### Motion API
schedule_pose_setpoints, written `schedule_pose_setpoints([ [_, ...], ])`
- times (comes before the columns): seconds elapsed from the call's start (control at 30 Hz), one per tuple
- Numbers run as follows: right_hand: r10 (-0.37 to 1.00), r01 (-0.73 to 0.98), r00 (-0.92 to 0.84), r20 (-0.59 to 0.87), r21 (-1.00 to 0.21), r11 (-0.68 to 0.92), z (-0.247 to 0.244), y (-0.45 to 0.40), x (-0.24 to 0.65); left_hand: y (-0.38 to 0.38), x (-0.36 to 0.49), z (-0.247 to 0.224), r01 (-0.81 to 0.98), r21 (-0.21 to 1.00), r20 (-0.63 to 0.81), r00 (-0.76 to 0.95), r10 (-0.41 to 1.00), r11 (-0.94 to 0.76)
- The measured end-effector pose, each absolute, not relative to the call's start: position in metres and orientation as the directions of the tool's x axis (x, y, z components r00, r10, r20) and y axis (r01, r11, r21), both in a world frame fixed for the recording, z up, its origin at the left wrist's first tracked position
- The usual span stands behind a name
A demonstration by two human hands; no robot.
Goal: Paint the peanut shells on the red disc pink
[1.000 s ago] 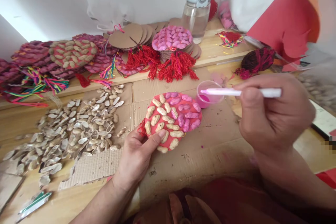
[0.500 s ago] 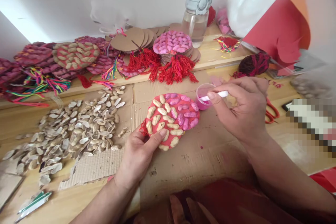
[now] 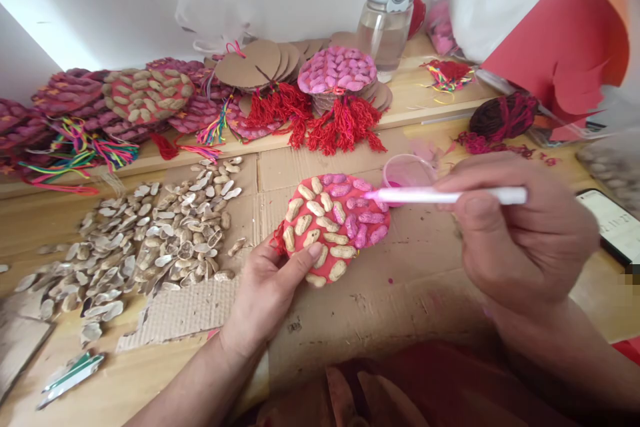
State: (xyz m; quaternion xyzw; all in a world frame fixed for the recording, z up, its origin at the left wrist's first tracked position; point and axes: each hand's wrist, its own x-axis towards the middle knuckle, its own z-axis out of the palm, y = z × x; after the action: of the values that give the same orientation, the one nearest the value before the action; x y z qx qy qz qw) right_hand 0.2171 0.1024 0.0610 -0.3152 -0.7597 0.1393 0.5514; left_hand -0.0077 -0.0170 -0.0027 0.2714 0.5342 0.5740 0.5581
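"So, what have you got there?"

"My left hand [image 3: 265, 293] grips a round peanut-shell plaque [image 3: 337, 228] by its near-left rim, thumb on top and fingers underneath. My right hand [image 3: 520, 233] is closed in a pinch round a slim white brush [image 3: 415, 195]."

"Where's the plaque sitting?"

"Up off the cardboard sheet [image 3: 420, 280], between a heap of loose shells [image 3: 185, 240] and a clear plastic cup [image 3: 407, 173] with pink liquid in it. The cup is just beyond its far-right edge."

"Heavy?"

"Light, I'd say. The backing should be fairly stiff, but the shells look brittle and might crack or come unstuck if squeezed. Pink ones may be damp and slippery, so I'd take it by the rim on the plain, tan side, pressing gently."

"And the brush?"

"Light too, with a stiff, smooth handle and probably a soft tip. Mid-handle is the place to hold it."

"Which way do they point?"

"The plaque's decorated face is turned up towards me. Being nearly round, it has no clear long axis; a red cord [image 3: 279, 238] marks its left edge. The brush lies almost level, crosswise, its pink tip aimed left at the plaque's far-right part. Whether it touches, I can't tell."
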Motion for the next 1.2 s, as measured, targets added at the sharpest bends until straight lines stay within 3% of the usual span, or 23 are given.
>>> schedule_pose_setpoints([
  [0.1,0.657,0.197,-0.343,0.672,-0.632,0.749,0.0602,0.096,0.2122,-0.0177,-0.0079,-0.0025,-0.371,0.906,-0.299,-0.22,0.928,0.204],
  [0.23,0.671,0.216,-0.399,0.624,-0.648,0.731,0.0579,0.0935,0.2105,-0.0188,-0.0086,-0.0029,-0.374,0.906,-0.295,-0.225,0.929,0.197],
  [0.57,0.593,0.217,-0.433,0.679,-0.56,0.799,0.053,0.0973,0.2109,-0.0202,-0.0092,-0.0053,-0.344,0.916,-0.299,-0.242,0.923,0.206],
  [1.03,0.637,0.182,-0.409,0.653,-0.626,0.759,0.0518,0.0979,0.2099,-0.0192,-0.0098,-0.0038,-0.386,0.893,-0.323,-0.194,0.926,0.23],
  [1.2,0.617,0.219,-0.415,0.669,-0.585,0.781,0.0523,0.0974,0.2098,-0.0194,-0.0096,-0.0032,-0.376,0.897,-0.322,-0.197,0.926,0.232],
])
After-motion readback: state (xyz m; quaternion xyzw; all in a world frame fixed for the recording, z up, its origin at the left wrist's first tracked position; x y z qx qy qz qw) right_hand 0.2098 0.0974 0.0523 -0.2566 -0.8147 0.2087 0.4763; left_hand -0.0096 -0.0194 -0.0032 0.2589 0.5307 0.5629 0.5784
